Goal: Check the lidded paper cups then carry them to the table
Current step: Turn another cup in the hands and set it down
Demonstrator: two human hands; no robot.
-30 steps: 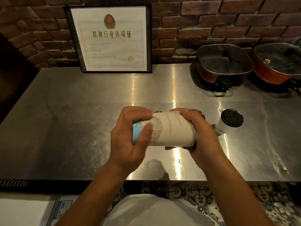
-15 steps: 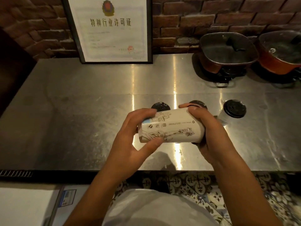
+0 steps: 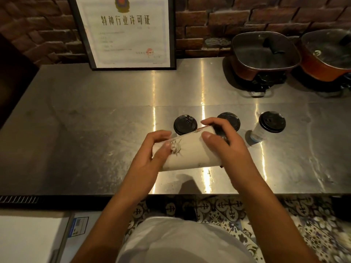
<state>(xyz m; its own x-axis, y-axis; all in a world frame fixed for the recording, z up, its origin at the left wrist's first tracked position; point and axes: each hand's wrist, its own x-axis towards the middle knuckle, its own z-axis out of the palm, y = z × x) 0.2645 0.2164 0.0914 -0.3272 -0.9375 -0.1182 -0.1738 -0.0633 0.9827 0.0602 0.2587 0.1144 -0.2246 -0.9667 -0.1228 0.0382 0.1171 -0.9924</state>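
I hold a white printed paper cup [image 3: 191, 152] on its side above the steel counter [image 3: 95, 130]. My left hand [image 3: 150, 154] grips its base end and my right hand [image 3: 226, 149] wraps its black-lidded end, which points right. Three more lidded cups stand upright on the counter behind it: one [image 3: 184, 124] just beyond my left fingers, one [image 3: 230, 120] partly hidden by my right fingers, and one [image 3: 270, 123] further right, standing free.
A framed certificate [image 3: 126, 31] leans on the brick wall at the back. Two lidded pans, one [image 3: 264, 54] and another [image 3: 326, 54], sit on burners at the back right. Patterned floor tiles [image 3: 284, 215] show below the counter edge. A white box [image 3: 28, 240] lies at the lower left.
The cup has turned in my hands, showing a different side of its print, and its lidded end has tilted up slightly. The camera has dipped, revealing the standing cups behind.
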